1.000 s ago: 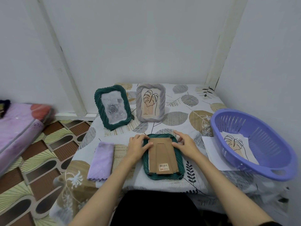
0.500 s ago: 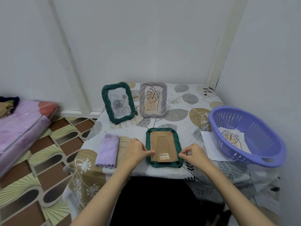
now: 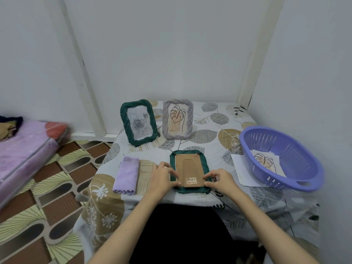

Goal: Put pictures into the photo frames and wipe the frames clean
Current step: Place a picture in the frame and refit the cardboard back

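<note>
1. The green frame [image 3: 190,171] lies face down on the desk [image 3: 209,134], its brown backing board [image 3: 187,171] up, near the front edge.
2. Both hands have slid from the frame's top corners a second ago down to its near end.
3. The left hand [image 3: 162,177] rests on the frame's left edge, fingers lightly curled against the board's side.
4. The right hand [image 3: 221,180] has thumb and fingertips drawn together at the lower right corner; it seems to be working a small tab there, though the tab is too small to see.
5. That shift suggests the upper clips are done and the lower ones are next, so the backing is nearly secured or released; which one, I cannot tell.
6. The purple cloth [image 3: 126,175] lies untouched to the left, so wiping remains.
7. Two filled frames [image 3: 139,122] stand behind; a spare picture [image 3: 266,162] waits in the purple basket [image 3: 304,180].
</note>
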`<move>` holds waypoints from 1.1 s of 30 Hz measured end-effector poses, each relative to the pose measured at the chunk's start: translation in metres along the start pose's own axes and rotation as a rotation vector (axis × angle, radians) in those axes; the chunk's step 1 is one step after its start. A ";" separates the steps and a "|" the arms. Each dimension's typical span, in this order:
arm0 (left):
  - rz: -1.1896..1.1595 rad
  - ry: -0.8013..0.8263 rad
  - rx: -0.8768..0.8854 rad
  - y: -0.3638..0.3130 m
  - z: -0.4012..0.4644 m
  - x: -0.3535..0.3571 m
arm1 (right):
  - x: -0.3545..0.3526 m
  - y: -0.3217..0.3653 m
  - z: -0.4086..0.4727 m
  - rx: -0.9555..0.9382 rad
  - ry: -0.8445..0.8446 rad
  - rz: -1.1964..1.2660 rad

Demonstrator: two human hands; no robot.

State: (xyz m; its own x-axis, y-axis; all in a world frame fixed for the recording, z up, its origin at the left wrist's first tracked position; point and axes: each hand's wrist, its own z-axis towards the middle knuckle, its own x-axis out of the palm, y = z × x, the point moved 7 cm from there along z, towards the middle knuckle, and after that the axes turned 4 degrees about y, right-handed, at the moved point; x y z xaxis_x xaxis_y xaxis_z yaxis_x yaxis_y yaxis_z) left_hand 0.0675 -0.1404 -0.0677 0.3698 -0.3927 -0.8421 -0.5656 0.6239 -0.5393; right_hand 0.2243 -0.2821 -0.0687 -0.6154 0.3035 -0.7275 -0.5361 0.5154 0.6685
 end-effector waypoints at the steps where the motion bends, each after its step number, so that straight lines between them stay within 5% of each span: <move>1: 0.069 0.017 0.073 -0.006 -0.001 0.001 | 0.000 0.001 0.000 -0.032 0.005 -0.064; 7: 0.175 0.170 0.216 -0.006 -0.005 0.004 | 0.002 0.013 0.003 -0.159 0.087 -0.433; 33: -0.133 0.014 0.218 0.010 -0.001 0.011 | 0.006 0.010 0.002 -0.278 0.046 -0.246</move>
State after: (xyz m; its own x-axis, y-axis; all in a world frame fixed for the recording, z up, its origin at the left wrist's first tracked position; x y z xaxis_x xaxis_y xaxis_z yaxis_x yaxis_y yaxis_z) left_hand 0.0652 -0.1390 -0.0822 0.4197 -0.4894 -0.7644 -0.3400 0.6961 -0.6323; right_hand 0.2166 -0.2731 -0.0670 -0.4709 0.1583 -0.8679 -0.8036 0.3290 0.4960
